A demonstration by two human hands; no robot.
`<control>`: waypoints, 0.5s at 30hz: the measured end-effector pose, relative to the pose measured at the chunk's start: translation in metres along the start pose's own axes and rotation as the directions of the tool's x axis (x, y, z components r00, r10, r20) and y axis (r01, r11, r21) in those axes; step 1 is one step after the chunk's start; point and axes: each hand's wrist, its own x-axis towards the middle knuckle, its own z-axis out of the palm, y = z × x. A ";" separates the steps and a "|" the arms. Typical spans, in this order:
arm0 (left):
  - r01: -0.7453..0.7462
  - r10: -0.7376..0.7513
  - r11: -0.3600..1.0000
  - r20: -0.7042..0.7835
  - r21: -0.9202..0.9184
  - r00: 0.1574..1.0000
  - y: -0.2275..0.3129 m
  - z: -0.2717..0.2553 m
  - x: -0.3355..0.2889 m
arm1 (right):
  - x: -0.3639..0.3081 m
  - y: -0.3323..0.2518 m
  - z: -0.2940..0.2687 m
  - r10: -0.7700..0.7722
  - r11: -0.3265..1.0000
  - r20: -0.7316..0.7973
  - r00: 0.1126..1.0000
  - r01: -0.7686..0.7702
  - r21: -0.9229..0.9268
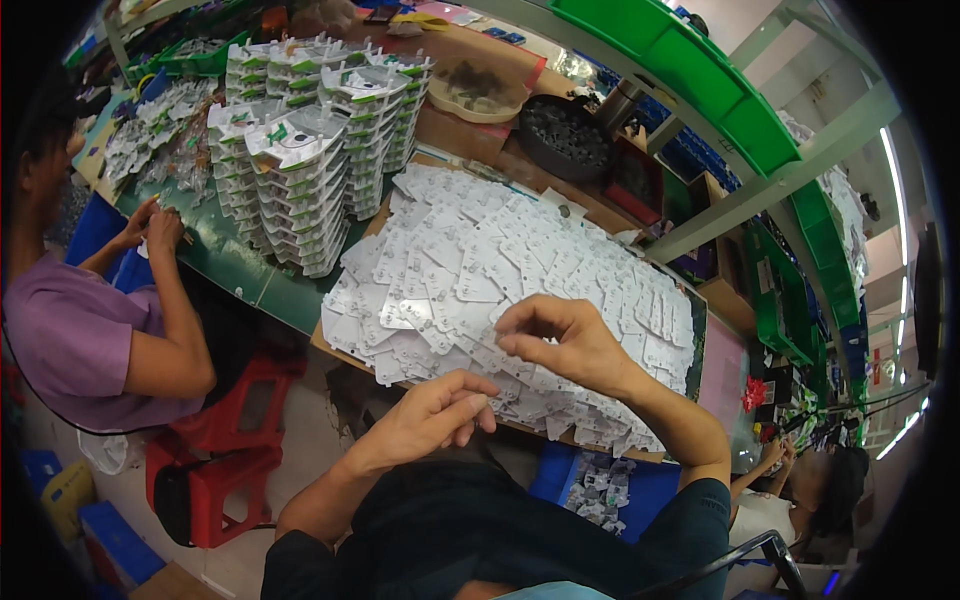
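My right hand [572, 345] hovers over a wide heap of flat white plastic plates [450, 255]. Its thumb and bent forefinger come together, and whatever sits between them is too small to make out. Lower and to the left, my left hand [437, 418] hangs just off the near edge of the heap, with curled fingers and the thumb laid against them. Anything in that hand is hidden or too tiny to name. Each plate in the heap carries small round clear bumps. The plates overlap loosely and cover most of the board [330, 345] under them.
Tall stacks of white-and-green plastic housings [300, 190] stand at the back left. Behind the heap are a cream tray [480, 90] and a dark round basin [565, 135] of small parts. A person [110, 320] works at left, near red stools [225, 480]. A metal post [770, 190] rises at right.
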 end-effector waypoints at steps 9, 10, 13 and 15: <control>0.024 -0.018 0.982 0.033 -0.185 0.999 -0.012 -0.004 -0.003 | 0.008 0.014 -0.024 0.022 1.000 -0.137 0.990 -0.021 0.015; 0.016 -0.009 0.984 0.043 -0.177 0.999 -0.011 -0.003 -0.006 | 0.008 0.011 -0.030 0.009 1.000 -0.157 0.987 -0.009 -0.001; 0.109 -0.096 0.983 0.095 -0.145 0.991 -0.016 -0.008 -0.009 | 0.025 0.018 -0.058 -0.097 0.988 -0.246 0.964 0.063 -0.143; 0.121 -0.104 0.977 0.106 -0.174 0.989 -0.028 -0.012 -0.011 | 0.044 0.022 -0.085 -0.145 0.963 -0.332 0.932 0.055 -0.265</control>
